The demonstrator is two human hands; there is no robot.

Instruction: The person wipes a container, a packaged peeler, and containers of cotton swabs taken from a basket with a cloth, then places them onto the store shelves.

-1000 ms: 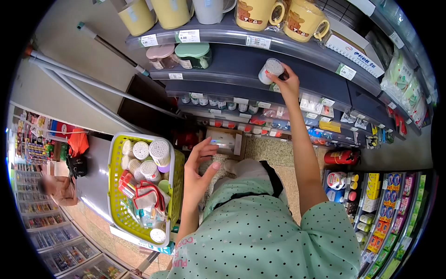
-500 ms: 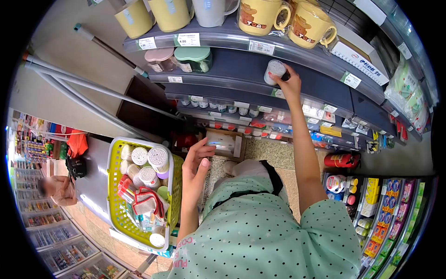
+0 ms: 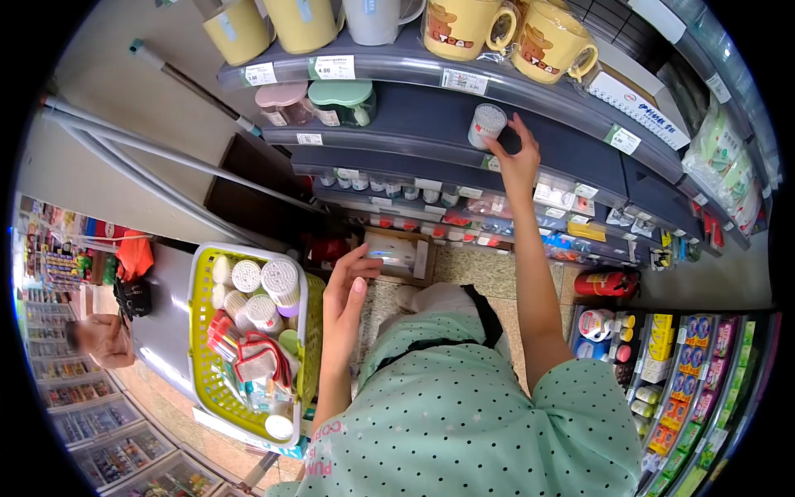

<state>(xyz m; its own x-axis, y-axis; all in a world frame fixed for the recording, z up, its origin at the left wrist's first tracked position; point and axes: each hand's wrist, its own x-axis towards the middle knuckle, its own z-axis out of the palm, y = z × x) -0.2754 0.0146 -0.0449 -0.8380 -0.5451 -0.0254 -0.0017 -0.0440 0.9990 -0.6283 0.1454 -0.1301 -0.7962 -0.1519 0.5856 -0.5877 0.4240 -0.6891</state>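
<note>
A small round tub of cotton swabs (image 3: pixel 487 126) stands upright near the front edge of a dark shelf (image 3: pixel 414 124). Just to its right is my right hand (image 3: pixel 517 156), thumb and fingers spread apart, the thumb tip right by the tub's lower side and the index finger clear of it. My left hand (image 3: pixel 346 290) hangs low in the middle with fingers loosely stretched and nothing in them. Beside it on the left stands a yellow-green basket (image 3: pixel 199 348) holding several more swab tubs (image 3: pixel 281 283) and a red-edged grey cloth (image 3: pixel 263 360).
Mugs (image 3: pixel 455 29) line the shelf above. Two lidded containers, one green (image 3: pixel 342 101) and one pink, share the tub's shelf at left. A red fire extinguisher (image 3: pixel 607 284) is low on the right. Metal poles (image 3: pixel 190 170) lean at left. Another person (image 3: pixel 106 338) is at far left.
My right hand's fingers have opened and come off the swab tub, which now stands by itself on the shelf. The left hand has barely moved.
</note>
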